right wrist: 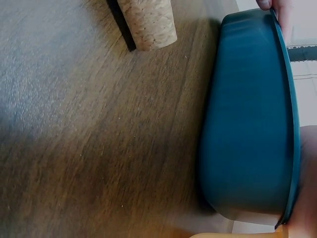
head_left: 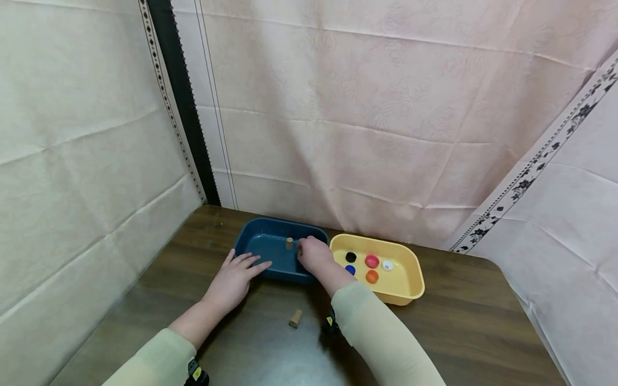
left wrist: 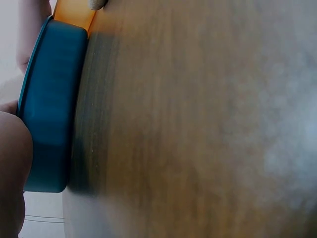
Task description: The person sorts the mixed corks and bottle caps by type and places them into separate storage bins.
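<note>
A blue basin (head_left: 270, 275) stands on the table with one cork stopper (head_left: 289, 243) inside it. My left hand (head_left: 235, 280) rests at its near left rim with the fingers spread and fairly straight. Inside the right end of the basin is my right hand (head_left: 316, 256), its fingers bent downward. The back of that hand hides its fingertips, so I cannot see whether they pinch anything. Another cork stopper (head_left: 295, 318) lies on the table in front of the basin, and in the right wrist view this cork (right wrist: 148, 22) is close.
Right of the basin, a yellow basin (head_left: 405, 291) holds several small round caps, among them a black cap (head_left: 351, 257), a red cap (head_left: 372, 261) and an orange cap (head_left: 372, 276). Pale cloth (head_left: 338, 134) hangs behind and beside the brown wooden table (head_left: 463, 311).
</note>
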Tool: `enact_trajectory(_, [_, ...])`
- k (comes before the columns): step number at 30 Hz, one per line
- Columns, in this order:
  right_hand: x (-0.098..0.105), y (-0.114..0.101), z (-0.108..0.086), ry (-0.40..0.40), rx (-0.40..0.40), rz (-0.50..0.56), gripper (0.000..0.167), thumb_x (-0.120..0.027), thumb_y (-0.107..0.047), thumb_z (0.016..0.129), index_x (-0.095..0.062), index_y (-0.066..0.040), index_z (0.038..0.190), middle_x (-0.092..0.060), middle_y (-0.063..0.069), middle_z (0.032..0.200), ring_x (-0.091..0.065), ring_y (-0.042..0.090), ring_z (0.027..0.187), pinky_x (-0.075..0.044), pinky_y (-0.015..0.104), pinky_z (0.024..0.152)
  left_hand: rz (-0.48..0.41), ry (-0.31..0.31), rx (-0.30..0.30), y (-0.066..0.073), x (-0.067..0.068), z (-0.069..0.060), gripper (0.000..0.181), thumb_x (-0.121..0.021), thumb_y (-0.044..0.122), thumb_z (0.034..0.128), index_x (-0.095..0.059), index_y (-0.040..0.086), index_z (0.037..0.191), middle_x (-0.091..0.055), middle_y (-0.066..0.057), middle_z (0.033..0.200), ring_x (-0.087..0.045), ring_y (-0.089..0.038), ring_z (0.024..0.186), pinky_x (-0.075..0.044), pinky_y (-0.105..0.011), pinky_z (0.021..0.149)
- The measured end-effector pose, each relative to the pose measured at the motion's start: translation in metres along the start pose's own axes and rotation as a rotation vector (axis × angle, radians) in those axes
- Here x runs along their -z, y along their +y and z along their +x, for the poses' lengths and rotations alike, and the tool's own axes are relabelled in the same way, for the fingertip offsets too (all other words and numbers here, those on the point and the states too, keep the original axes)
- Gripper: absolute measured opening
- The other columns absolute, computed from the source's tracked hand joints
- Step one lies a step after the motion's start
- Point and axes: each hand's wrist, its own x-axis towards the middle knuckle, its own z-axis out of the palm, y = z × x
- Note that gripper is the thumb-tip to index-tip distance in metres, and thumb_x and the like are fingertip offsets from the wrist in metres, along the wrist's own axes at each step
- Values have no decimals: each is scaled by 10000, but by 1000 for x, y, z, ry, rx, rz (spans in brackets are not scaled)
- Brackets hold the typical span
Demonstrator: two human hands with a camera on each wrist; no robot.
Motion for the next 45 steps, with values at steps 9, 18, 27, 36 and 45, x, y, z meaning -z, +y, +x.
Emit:
enact_trajectory(9, [1,3,-2,20,-2,-11,265,-656,-225,947,-681,-155,1202,-612,31,1056,-586,163,851,-553,356,851,-21,-2,-1,2,0,2,569,-616,-1,932,-576,310,1406,-593,-75,1382,-493,-340,1314,-190,-632,1153])
enact_trajectory(18, [6,3,-10,91,-13,130,267,-657,-263,948,-682,-156,1191,-607,23,1082,-598,166,899,-542,361,875,-21,14,-1,0,-2,1,582,-638,-9,915,-585,308,1400,-597,-74,1379,-499,-346,1308,-211,-645,1140])
enact_trajectory(27, [13,2,-36,195,-49,510,258,-675,-318,947,-699,-174,1159,-633,3,1083,-601,186,942,-546,350,856,-25,-8,-1,0,1,1,574,-616,-13,926,-580,300,1405,-586,-86,1390,-488,-356,1319,-192,-645,1145])
enact_trajectory(36, [15,7,-85,175,-57,896,237,-667,-262,959,-694,-128,1153,-622,28,968,-577,215,879,-528,302,755,-15,9,-3,0,-3,1,579,-606,-34,917,-599,305,1386,-606,-80,1364,-508,-351,1299,-212,-646,1139])
enact_trajectory(45, [6,29,-133,-15,-68,1145,327,-687,-245,944,-655,-91,1231,-616,79,982,-596,388,868,-533,302,723,8,14,-19,0,-1,2,601,-614,-55,897,-597,292,1387,-604,-86,1365,-509,-351,1295,-219,-649,1134])
